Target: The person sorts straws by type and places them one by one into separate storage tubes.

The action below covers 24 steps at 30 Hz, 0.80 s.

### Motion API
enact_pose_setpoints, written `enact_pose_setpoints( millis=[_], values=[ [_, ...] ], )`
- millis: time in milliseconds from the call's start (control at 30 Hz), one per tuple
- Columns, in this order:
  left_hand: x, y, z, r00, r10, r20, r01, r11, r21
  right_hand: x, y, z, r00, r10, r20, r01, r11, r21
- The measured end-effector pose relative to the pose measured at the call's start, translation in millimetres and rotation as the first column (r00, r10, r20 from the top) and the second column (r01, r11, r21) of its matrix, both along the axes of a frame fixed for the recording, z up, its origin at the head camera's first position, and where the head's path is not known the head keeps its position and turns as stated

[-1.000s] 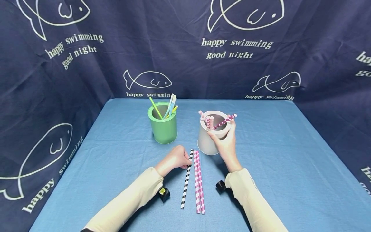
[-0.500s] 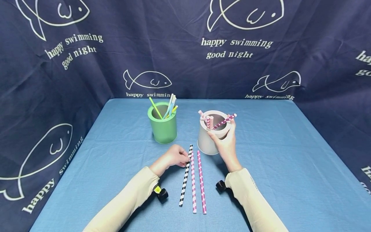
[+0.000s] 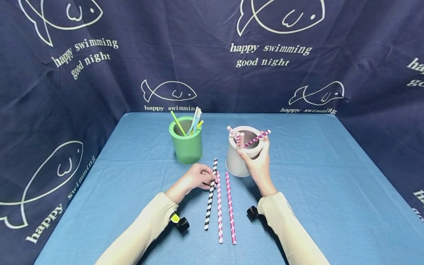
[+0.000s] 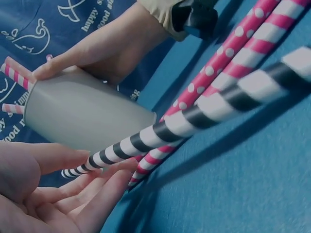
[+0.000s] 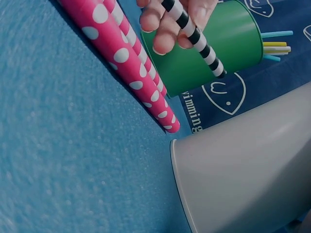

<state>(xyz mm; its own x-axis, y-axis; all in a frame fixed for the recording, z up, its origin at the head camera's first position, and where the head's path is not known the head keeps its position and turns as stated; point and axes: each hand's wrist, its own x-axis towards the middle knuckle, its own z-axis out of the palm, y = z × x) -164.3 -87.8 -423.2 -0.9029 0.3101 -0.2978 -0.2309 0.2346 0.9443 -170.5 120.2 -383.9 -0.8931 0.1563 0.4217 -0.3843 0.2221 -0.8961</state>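
Observation:
My left hand [image 3: 194, 179] pinches a black-and-white striped paper straw [image 3: 210, 202] between thumb and fingers near its far end. In the left wrist view that straw slants above the blue cloth, with its shadow apart below it. Beside it lie a pink-and-white striped straw [image 3: 219, 213] and a pink straw with white dots [image 3: 231, 213]. My right hand [image 3: 260, 165] grips the rim of a pale grey pot [image 3: 236, 162], thumb on the near side. Several pink and purple patterned straws [image 3: 255, 140] lean inside this pot.
A green pot [image 3: 188, 149] stands at the back left, with several green, blue, white and yellow straws [image 3: 195, 123] in it. Blue cloth [image 3: 314, 176] covers the table, and a dark curtain [image 3: 212, 55] with fish drawings hangs behind.
My left hand has moved slightly left and away from me with the black-and-white straw. The pink striped straw has shifted left, apart from the dotted one. My right hand has stayed on the pot.

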Motion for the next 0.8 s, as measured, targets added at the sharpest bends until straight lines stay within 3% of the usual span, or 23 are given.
enact_pose_setpoints(
  millis=[267, 467, 800],
  values=[
    [5.8, 1, 9.5, 1.000, 0.013, 0.001, -0.013, 1.000, 0.025, 0.5, 1, 0.7, 1.000, 0.003, -0.001, -0.003, 1.000, 0.002],
    [9.6, 3, 16.1, 0.999, -0.005, -0.050, 0.009, 0.997, 0.081, 0.6, 1, 0.5, 1.000, 0.005, 0.000, -0.005, 1.000, 0.004],
    [13.3, 6, 25.1, 0.991, -0.025, -0.135, 0.038, 0.995, 0.094, 0.5, 1, 0.7, 1.000, 0.013, 0.005, -0.013, 1.000, 0.001]
  ],
)
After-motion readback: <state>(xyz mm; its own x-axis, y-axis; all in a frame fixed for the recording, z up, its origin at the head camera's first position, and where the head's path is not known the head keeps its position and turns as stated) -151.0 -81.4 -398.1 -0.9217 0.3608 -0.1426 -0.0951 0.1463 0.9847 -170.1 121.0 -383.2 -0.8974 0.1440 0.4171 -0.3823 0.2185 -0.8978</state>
